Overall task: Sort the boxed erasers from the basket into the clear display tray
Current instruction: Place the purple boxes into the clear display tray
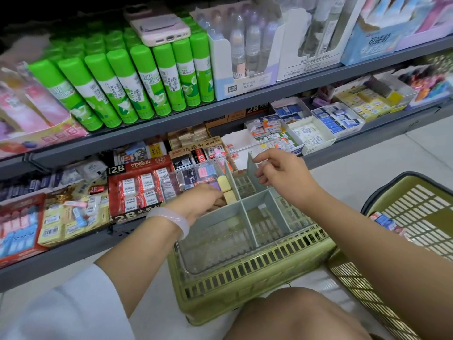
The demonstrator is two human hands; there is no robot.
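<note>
Where the clear tray (213, 263) sits on an upturned green basket (245, 285) at lower centre of the frame, its walls are so transparent that only the rim and the grey dividers (247, 217) mark it out. The left hand (196, 200) reaches into the tray's far left compartment, its fingertips hidden among the pastel erasers (226, 190) there, so I cannot tell whether they pinch one or merely rest on them. A pale bangle (169, 219) rings that wrist. The right hand (282, 173), at centre right, hovers over a far divider with fingers loosely curled and parted; nothing shows plainly between them. A second basket (416, 207) at the right edge is cut off by the frame, and the few boxed erasers (382, 220) in it are half hidden behind the right forearm. A knee (294, 315) and a white sleeve (61, 312) fill the bottom edge. Behind, the shelves (220, 104) carry green glue sticks (122, 79) at upper left, a phone (157, 25) lying on top of them, and boxes of erasers whose print is too blurred to read.
</note>
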